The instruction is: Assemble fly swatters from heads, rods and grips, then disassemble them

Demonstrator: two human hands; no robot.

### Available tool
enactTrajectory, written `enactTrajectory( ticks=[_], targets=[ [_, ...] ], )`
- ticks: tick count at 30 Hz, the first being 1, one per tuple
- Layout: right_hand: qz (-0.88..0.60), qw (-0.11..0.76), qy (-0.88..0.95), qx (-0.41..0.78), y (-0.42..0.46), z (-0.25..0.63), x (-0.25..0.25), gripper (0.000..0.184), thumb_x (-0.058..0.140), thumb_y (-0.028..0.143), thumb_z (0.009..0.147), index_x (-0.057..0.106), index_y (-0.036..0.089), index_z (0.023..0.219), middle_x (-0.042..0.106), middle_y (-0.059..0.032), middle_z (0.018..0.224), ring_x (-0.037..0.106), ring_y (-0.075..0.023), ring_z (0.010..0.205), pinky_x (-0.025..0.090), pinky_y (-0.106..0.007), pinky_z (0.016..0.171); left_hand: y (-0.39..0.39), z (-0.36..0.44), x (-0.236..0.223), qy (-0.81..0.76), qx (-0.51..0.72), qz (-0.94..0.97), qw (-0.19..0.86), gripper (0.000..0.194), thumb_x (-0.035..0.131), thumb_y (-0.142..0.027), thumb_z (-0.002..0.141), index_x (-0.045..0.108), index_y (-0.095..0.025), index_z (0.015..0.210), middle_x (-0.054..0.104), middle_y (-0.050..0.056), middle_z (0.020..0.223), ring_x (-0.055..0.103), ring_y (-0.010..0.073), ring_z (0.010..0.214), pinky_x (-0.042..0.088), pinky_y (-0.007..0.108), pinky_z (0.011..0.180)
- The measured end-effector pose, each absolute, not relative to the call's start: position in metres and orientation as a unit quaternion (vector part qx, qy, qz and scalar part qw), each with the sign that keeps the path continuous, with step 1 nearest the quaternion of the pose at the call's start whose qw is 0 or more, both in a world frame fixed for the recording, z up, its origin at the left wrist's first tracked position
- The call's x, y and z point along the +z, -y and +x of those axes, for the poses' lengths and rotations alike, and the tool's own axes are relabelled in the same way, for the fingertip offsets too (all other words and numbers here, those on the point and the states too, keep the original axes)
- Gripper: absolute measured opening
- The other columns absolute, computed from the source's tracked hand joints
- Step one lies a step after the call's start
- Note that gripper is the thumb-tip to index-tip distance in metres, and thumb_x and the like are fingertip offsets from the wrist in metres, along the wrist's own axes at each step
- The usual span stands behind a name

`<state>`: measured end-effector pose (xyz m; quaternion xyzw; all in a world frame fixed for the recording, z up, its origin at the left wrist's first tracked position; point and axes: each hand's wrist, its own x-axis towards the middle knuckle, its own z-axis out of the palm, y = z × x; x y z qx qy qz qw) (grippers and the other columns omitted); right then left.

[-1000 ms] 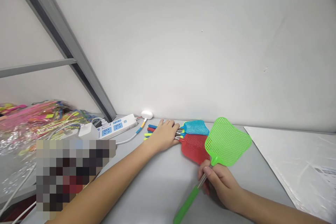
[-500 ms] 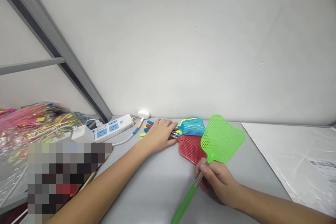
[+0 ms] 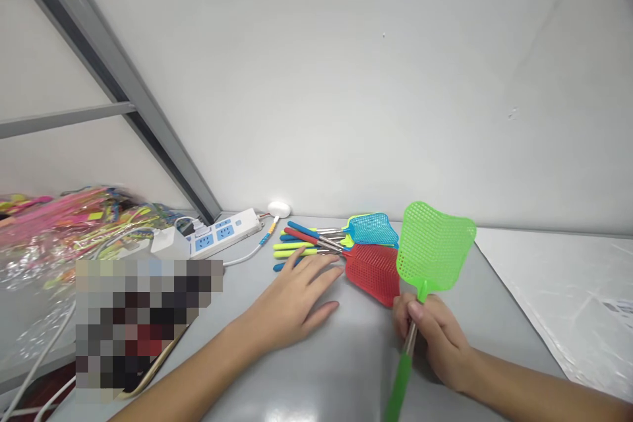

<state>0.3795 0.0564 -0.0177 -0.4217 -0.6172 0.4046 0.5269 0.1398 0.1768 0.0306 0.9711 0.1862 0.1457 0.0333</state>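
My right hand (image 3: 435, 336) is closed around the metal shaft of a green fly swatter (image 3: 434, 245), whose mesh head stands upright above the grey table (image 3: 346, 369). Its green handle points down toward the bottom edge. My left hand (image 3: 291, 300) lies flat on the table with fingers spread, holding nothing, just in front of a pile of fly swatters. In the pile a red swatter head (image 3: 373, 271) and a blue swatter head (image 3: 372, 229) lie flat, with blue, red and yellow handles (image 3: 301, 244) fanned to the left.
A white power strip (image 3: 222, 232) with cables lies at the back left, beside a small white round device (image 3: 279, 208). Clear bags of colourful swatters (image 3: 59, 224) fill the far left. A white plastic sheet (image 3: 568, 297) covers the right. The wall is close behind.
My left hand has come off the pile of handles and drawn back toward me, now flat on the table. My right hand has tilted the green swatter more upright.
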Motion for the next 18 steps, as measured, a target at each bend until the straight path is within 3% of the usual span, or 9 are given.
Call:
enactTrajectory(
  ticks=[3,6,9,13,16,18],
  targets=[
    [-0.405,0.515,0.614,0.441,-0.057,0.378,-0.016,0.047,0.03,0.044,0.101,0.047,0.021,0.064,0.049,0.0011,0.053,0.045,-0.0117,0.049,0.035,-0.026,0.051,-0.17,0.14,0.032,-0.142,0.221,0.963,0.055,0.045,0.052,-0.021,0.093,0.041,-0.021,0.137,0.054,0.013,0.133,0.05,0.0253,0.123,0.038,0.046,0.105],
    [-0.381,0.43,0.576,0.581,-0.058,0.376,-0.01,0.044,0.036,0.049,0.099,0.044,0.021,0.066,0.052,0.0018,0.054,0.047,-0.0102,0.045,0.035,-0.023,0.046,-0.167,0.143,0.024,-0.112,0.313,0.941,0.056,0.057,0.056,-0.018,0.088,0.034,-0.022,0.14,0.052,0.014,0.131,0.051,0.0266,0.12,0.043,0.046,0.099],
    [-0.343,0.309,0.496,0.735,-0.058,0.377,-0.002,0.036,0.044,0.049,0.096,0.044,0.021,0.073,0.054,0.0034,0.056,0.051,-0.0105,0.042,0.037,-0.022,0.042,-0.167,0.144,0.016,-0.12,0.412,0.903,0.012,0.068,0.065,-0.023,0.081,0.031,-0.028,0.14,0.047,0.014,0.131,0.048,0.0301,0.123,0.04,0.054,0.102],
    [-0.316,0.219,0.458,0.801,-0.062,0.382,0.007,0.033,0.048,0.044,0.094,0.045,0.02,0.072,0.046,0.006,0.052,0.045,-0.0088,0.038,0.031,-0.02,0.036,-0.173,0.141,0.015,-0.117,0.435,0.893,-0.008,0.07,0.073,-0.032,0.077,0.033,-0.034,0.135,0.053,0.011,0.129,0.051,0.0304,0.121,0.029,0.06,0.108],
    [-0.32,0.225,0.449,0.803,-0.066,0.384,0.013,0.037,0.046,0.045,0.095,0.047,0.018,0.07,0.037,0.0081,0.049,0.033,-0.0061,0.036,0.023,-0.019,0.034,-0.177,0.139,0.015,-0.124,0.412,0.9,0.073,0.055,0.07,-0.028,0.081,0.04,-0.03,0.127,0.069,0.004,0.1,0.064,0.0243,0.101,0.032,0.057,0.107],
    [-0.332,0.245,0.435,0.8,-0.068,0.383,0.014,0.038,0.045,0.047,0.095,0.048,0.018,0.07,0.034,0.0087,0.048,0.028,-0.0058,0.037,0.02,-0.018,0.034,-0.177,0.139,0.011,-0.133,0.439,0.88,0.125,0.043,0.071,-0.028,0.082,0.046,-0.028,0.117,0.069,-0.002,0.082,0.066,0.0195,0.081,0.041,0.052,0.1]
  ],
)
